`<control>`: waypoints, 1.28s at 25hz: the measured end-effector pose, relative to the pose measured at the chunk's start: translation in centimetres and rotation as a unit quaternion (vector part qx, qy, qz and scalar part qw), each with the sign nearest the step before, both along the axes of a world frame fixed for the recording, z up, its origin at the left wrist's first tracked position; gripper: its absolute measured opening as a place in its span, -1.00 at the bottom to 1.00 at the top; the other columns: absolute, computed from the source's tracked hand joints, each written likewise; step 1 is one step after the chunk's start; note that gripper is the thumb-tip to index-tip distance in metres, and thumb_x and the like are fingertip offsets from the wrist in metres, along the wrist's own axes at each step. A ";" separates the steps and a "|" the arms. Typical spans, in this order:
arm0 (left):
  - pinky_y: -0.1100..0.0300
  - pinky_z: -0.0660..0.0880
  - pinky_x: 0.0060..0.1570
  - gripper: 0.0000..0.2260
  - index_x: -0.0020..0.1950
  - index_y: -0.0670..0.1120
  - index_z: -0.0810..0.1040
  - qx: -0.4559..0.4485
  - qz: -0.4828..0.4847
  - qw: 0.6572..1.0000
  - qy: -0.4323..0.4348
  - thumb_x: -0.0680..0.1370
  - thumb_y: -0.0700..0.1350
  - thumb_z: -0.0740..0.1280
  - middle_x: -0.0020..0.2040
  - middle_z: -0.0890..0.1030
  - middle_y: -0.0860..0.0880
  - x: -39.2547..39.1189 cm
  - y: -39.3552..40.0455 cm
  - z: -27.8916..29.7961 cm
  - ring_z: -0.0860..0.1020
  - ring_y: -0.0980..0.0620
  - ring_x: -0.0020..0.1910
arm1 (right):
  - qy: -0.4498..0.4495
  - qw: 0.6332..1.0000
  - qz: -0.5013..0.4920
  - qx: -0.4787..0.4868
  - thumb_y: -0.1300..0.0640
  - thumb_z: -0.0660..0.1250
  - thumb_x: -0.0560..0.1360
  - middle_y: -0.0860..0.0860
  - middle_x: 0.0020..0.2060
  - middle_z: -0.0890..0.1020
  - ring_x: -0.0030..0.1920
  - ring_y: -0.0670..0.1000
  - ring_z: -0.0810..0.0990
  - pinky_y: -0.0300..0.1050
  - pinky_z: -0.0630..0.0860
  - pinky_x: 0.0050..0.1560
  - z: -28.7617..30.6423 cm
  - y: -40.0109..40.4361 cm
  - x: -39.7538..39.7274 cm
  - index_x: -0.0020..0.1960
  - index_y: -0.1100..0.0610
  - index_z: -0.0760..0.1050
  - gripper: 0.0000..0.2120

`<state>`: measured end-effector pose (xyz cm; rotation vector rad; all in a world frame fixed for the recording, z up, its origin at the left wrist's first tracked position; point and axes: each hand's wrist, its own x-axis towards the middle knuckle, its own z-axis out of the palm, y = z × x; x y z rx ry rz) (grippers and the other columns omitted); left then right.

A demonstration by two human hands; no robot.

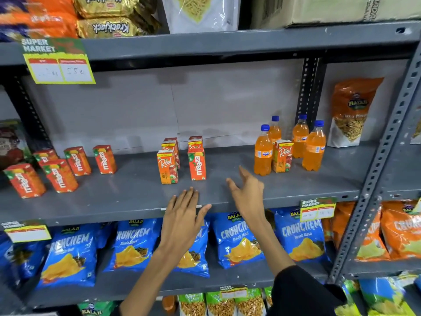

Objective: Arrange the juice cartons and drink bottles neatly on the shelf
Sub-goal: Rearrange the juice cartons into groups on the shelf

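Note:
On the grey middle shelf (136, 195), several orange Maaza cartons (60, 175) stand scattered at the left. In the centre stand a Real carton (167, 167) and a Maaza carton (197, 164), with two more cartons behind them. At the right, several orange Fanta bottles (263, 151) with blue caps surround another Real carton (282, 156). My left hand (182, 221) hovers open at the shelf's front edge, below the centre cartons. My right hand (247, 192) is open above the shelf, fingers pointing toward the bottles, touching nothing.
An orange Balaji snack pouch (352, 112) leans at the shelf's far right, beside a perforated steel upright (378, 165). Blue Crunchem chip bags (134, 245) fill the shelf below. Biscuit packs and a cardboard box (330, 10) sit on the shelf above.

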<state>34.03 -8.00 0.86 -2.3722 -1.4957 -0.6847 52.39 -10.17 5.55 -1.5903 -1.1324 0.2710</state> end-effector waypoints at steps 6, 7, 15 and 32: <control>-0.07 0.33 0.45 -0.39 0.43 -0.14 0.45 -0.004 0.021 1.000 0.006 0.64 0.25 -0.05 0.41 0.52 -0.10 -3.6 0.5 -0.3 0.43 -0.08 0.43 | 0.024 0.996 0.072 -0.049 -0.04 0.55 0.37 0.23 0.16 0.64 0.27 0.21 0.54 -0.05 0.47 0.12 2.4 7.0 -6.3 0.31 0.31 0.40 -0.33; -0.07 0.32 0.45 -0.38 0.45 -0.14 0.43 -0.008 0.020 1.000 0.014 0.64 0.26 -0.06 0.42 0.50 -0.11 -3.6 0.5 -0.3 0.41 -0.08 0.44 | 0.030 0.996 0.065 -0.051 -0.06 0.56 0.35 0.19 0.09 0.67 0.19 0.19 0.59 -0.08 0.49 0.05 2.3 7.8 -6.8 0.23 0.27 0.46 -0.39; -0.03 0.22 0.52 -0.38 0.51 -0.14 0.33 -0.005 0.006 1.000 0.023 0.66 0.26 -0.07 0.49 0.42 -0.11 -4.0 0.3 -0.3 0.32 -0.07 0.50 | 0.039 0.997 0.039 -0.046 0.06 0.57 0.35 0.10 -0.08 0.73 -0.04 0.06 0.70 -0.12 0.60 -0.02 1.6 7.1 -6.6 0.03 0.17 0.64 -0.68; -0.03 0.26 0.49 -0.31 0.47 -0.19 0.39 -0.010 0.042 0.999 0.001 0.62 0.28 -0.09 0.46 0.46 -0.15 -29.7 3.2 0.1 0.38 -0.11 0.47 | 0.034 0.989 0.143 0.002 0.00 0.60 0.28 0.04 -0.19 0.74 -0.20 -0.06 0.69 -0.16 0.58 -0.09 2.1 8.2 -30.1 -0.09 0.13 0.68 -0.71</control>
